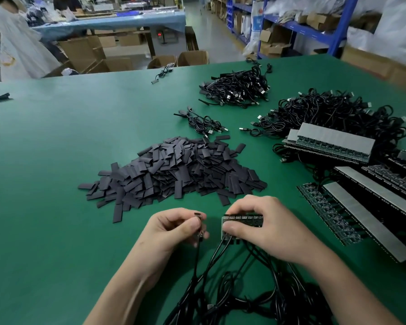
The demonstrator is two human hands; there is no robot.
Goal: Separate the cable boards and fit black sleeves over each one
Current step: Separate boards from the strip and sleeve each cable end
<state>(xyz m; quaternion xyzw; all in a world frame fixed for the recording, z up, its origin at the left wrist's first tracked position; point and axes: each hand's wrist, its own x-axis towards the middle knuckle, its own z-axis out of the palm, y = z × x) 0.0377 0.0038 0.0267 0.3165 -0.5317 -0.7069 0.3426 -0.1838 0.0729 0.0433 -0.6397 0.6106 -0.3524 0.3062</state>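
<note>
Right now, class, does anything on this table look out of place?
One lone cable lies near the table's far edge, apart from the cable piles. One sleeve lies loose beside the sleeve heap.

1. A pile of sleeves (174,170) lies in the middle of the desk (56,160), just behind both hands.
2. The left hand (174,228) pinches a single board (201,227). Just to its right, the right hand (263,221) grips a short strip of boards (242,219).
3. Their cables (244,296) trail to the near edge, tangled between the forearms.
4. Long board strips (361,207) lie at the right, with a big cable heap (338,113) behind them.
5. A small cable bundle (204,123) lies behind the sleeves, and another heap (237,87) farther back.
6. Boxes (117,59) stand on the floor beyond the far edge.
</note>
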